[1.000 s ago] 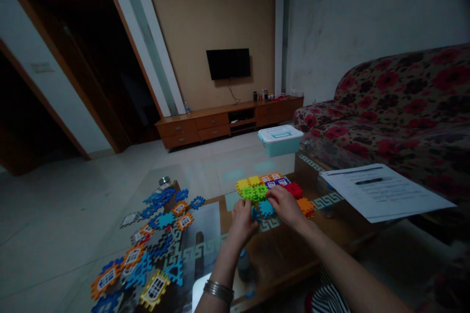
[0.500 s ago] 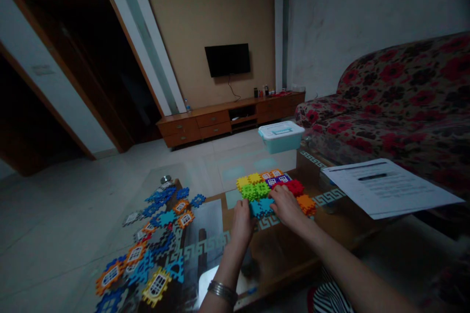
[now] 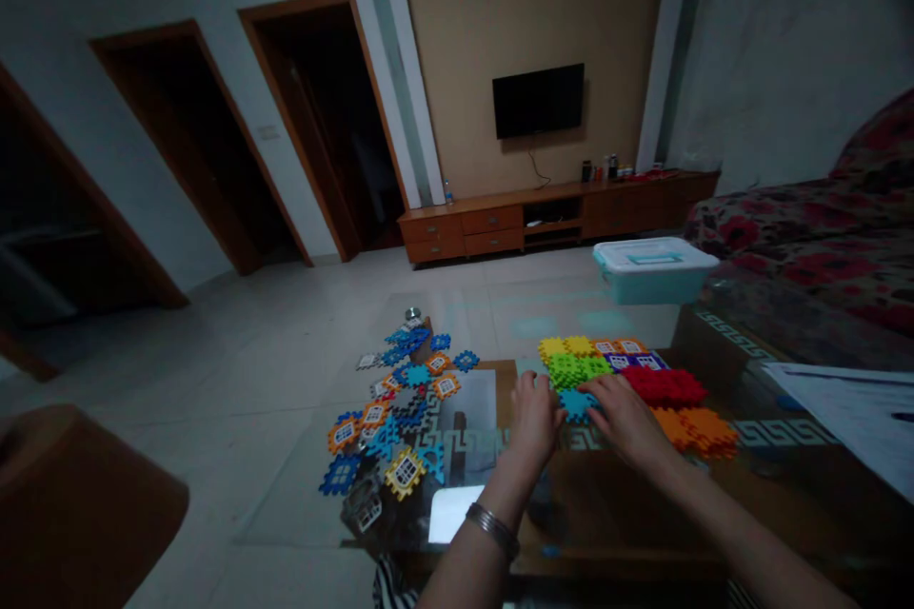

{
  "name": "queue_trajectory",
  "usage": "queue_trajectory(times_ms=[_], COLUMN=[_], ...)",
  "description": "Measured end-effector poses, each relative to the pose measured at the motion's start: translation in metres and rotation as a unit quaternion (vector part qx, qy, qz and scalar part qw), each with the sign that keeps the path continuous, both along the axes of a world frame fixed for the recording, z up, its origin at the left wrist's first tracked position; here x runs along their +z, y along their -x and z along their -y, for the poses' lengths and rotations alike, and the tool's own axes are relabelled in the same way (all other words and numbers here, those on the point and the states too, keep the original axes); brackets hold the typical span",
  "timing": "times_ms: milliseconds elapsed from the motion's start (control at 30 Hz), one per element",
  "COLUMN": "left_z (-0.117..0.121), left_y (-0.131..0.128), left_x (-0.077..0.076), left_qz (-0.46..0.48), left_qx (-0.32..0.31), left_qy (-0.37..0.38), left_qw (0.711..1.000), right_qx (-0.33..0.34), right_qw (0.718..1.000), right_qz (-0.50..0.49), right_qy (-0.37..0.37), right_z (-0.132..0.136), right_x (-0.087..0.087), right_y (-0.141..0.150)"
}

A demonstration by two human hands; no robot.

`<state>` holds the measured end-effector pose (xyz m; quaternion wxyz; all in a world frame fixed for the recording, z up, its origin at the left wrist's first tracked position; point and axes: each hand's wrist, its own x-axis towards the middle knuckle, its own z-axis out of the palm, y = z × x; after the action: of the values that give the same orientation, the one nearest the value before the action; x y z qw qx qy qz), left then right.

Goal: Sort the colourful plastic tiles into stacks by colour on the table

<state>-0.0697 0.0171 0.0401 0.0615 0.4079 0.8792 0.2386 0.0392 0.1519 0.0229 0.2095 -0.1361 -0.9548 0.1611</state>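
Apparently, the left hand [image 3: 532,421] and right hand [image 3: 628,414] align light-blue toothed plastic tiles [image 3: 575,404], lower centre. Whether either grip clamps them, I cannot tell; even pressure seems needed.

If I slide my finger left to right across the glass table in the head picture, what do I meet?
Yellow toothed plastic window tile → left hand → light-blue toothed plastic tiles between the hands → right hand → orange toothed plastic tiles → white printed paper.
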Motion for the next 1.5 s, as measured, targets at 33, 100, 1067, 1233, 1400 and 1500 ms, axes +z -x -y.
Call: queue_trajectory(times_ms=[33,100,1067,1233,1400,1500], left_z=[0.008,0.028,0.202,0.191,0.201,0.209], left_y=[0.006,0.017,0.095,0.1,0.113,0.122], left_x=[0.003,0.008,-0.041,-0.037,-0.005,0.002], left_qz=[-0.016,-0.04,-0.062,-0.05,-0.01,0.032], left_qx=[0.012,0.045,0.276,0.277,0.34,0.39], left_qy=[0.01,0.032,-0.173,-0.233,-0.34,-0.37], left_qw=[1.0,0.998,0.943,0.931,0.876,0.843], right_qx=[0.02,0.059,0.194,0.144,0.18,0.213], right_qw=[1.0,0.998,0.98,0.989,0.982,0.976], right_qz=[-0.006,-0.011,-0.001,-0.001,-0.047,-0.036], right_qy=[0.001,0.005,-0.034,-0.019,0.011,0.029], right_z=[0.006,0.022,0.176,0.168,0.152,0.154], right_x=[-0.002,-0.007,-0.03,-0.033,-0.026,-0.013], right_y=[0.003,0.008,0.095,0.097,0.117,0.154])
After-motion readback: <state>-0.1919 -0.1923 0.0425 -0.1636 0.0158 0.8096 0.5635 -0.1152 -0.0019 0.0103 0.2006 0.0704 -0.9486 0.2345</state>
